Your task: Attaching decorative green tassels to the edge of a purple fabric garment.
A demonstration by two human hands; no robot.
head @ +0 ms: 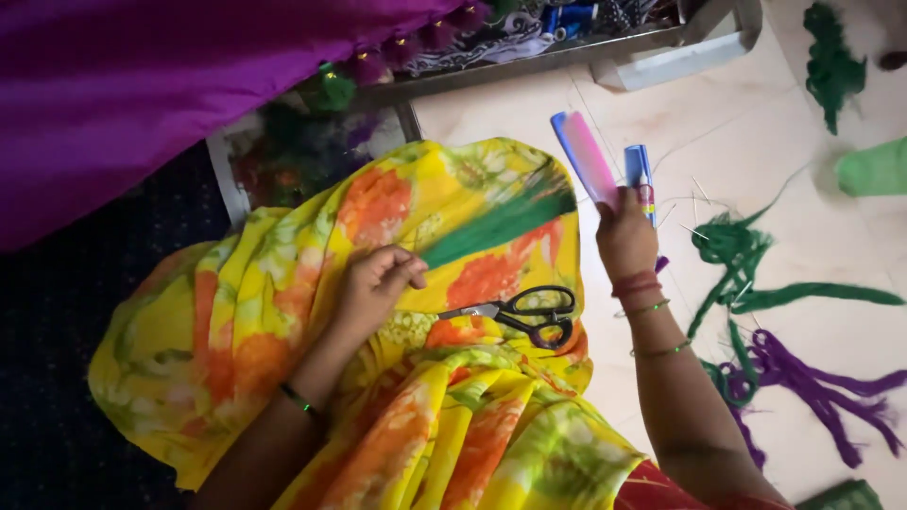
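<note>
Your left hand [378,283] pinches the green thread bundle [499,227] on the yellow cloth [283,283], scissors [529,312] just right; your right hand [625,236] grips, probably, a pink comb [588,161].

Light falls unevenly across the view. The pale floor [529,123] at upper right is brightly lit and slightly washed out, with a soft sheen and little texture showing. The yellow printed cloth [283,283] in the middle is well lit and its colours read strong and saturated. The left edge and lower left corner sink into near black, where detail is lost. The purple fabric [142,85] at upper left is soft and out of focus, being close to the lens. The scissors [520,312] are fairly sharp. Shadows are soft and diffuse, and straight edges at top bend slightly.
</note>
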